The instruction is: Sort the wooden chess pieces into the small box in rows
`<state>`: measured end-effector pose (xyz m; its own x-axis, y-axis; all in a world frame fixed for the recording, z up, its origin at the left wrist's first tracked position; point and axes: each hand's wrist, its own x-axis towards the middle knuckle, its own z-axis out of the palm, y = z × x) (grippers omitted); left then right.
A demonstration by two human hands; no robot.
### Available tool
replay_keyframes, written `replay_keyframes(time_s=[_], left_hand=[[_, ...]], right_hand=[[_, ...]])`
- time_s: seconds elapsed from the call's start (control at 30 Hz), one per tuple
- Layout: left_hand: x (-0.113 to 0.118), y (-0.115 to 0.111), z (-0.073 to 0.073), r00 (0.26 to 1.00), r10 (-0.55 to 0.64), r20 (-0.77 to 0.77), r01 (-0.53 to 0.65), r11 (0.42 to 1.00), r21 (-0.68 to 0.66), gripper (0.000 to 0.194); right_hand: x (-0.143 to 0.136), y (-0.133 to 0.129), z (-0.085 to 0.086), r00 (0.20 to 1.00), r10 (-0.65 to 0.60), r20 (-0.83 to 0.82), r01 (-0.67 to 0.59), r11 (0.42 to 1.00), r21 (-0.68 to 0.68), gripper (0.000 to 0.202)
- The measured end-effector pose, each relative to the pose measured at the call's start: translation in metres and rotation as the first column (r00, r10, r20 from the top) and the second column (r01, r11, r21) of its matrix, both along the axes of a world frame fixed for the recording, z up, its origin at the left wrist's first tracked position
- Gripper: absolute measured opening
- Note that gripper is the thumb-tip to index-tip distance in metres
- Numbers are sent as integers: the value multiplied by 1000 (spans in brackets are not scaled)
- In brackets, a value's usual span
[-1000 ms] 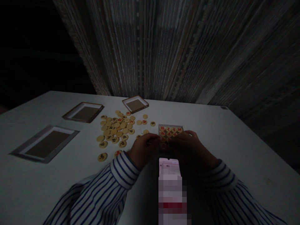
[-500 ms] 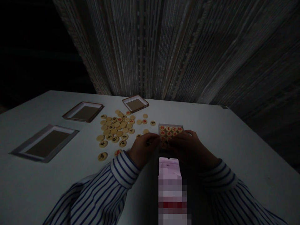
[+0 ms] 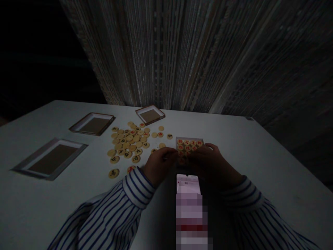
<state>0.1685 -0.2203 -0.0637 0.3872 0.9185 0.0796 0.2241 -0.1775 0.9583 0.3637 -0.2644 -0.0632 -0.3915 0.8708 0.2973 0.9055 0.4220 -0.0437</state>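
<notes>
A shallow box (image 3: 189, 139) holds rows of round Chinese chess pieces (image 3: 187, 148) with red characters. My left hand (image 3: 160, 165) is closed at the box's left edge, thumb and fingers together on its side wall. Over the lower right part of the box lies my right hand (image 3: 213, 163), fingers curled down among the pieces. It covers several of them, and darkness hides what its fingertips hold. To the left, a heap of loose chess pieces (image 3: 129, 139) is spread on the table, some face down, others showing black or red characters.
A lit phone (image 3: 187, 184) lies just in front of the box, between my forearms. Three shallow box parts stand on the white table (image 3: 91, 191): a grey-rimmed tray (image 3: 49, 177), a brown-edged tray (image 3: 97, 133) and another tray (image 3: 153, 121) farther back. A string curtain (image 3: 161, 62) hangs behind.
My right hand's fingers have shifted very slightly over the chess pieces in the box. The left hand and the loose pieces stay where they were.
</notes>
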Motion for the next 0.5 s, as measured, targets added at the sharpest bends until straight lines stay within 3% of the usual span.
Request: replay_keyframes(time_s=[0.27, 0.5], left_hand=[[-1, 1, -4, 1000, 20, 18, -21, 999, 38, 17], [-3, 4, -6, 997, 59, 59, -63, 996, 67, 21]], right_hand=[[5, 2, 4, 995, -57, -76, 61, 996, 59, 17], [5, -2, 15, 952, -146, -270, 225, 930, 289, 19]])
